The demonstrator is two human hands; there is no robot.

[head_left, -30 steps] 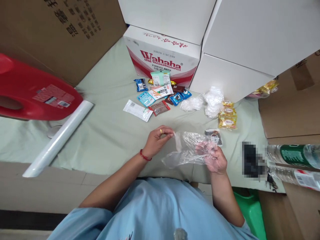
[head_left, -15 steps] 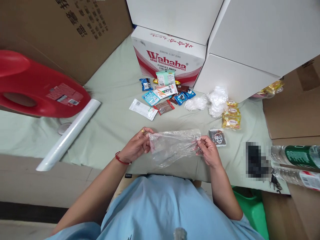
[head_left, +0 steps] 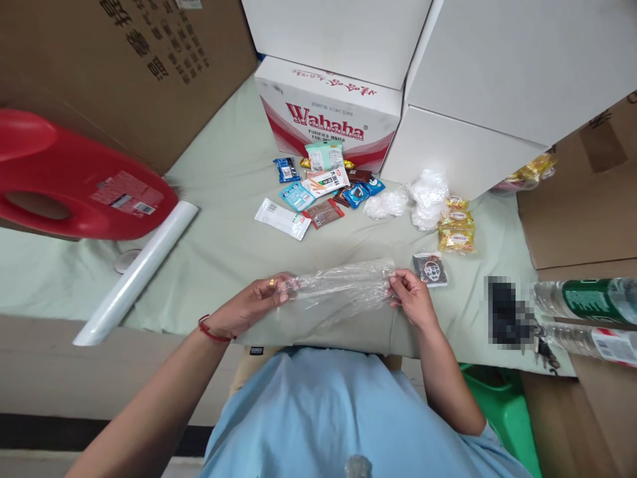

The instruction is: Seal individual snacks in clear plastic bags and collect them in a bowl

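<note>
A clear plastic bag (head_left: 338, 285) is stretched sideways between my two hands, just above the cloth near the front edge. My left hand (head_left: 256, 300) pinches its left end, and my right hand (head_left: 412, 297) grips the right end between thumb and fingers. Beside my right hand lies a small dark packaged snack (head_left: 430, 269). Beyond the bag is a pile of wrapped snacks, among them a white packet (head_left: 283, 219), a brown packet (head_left: 323, 213) and a blue packet (head_left: 357, 194). Crumpled clear plastic (head_left: 428, 199) lies right of the pile, next to yellow-wrapped snacks (head_left: 456, 238).
A red jug (head_left: 79, 179) and a white roll (head_left: 139, 272) occupy the left side. A Wahaha carton (head_left: 328, 116) and white boxes (head_left: 478, 79) stand at the back. On the right are keys (head_left: 546, 352), a blurred dark object (head_left: 507, 313) and two plastic bottles (head_left: 592, 297).
My left hand has shifted left and slightly down, drawing the bag out longer and flatter. My right hand stays nearly in place. The view has shifted slightly.
</note>
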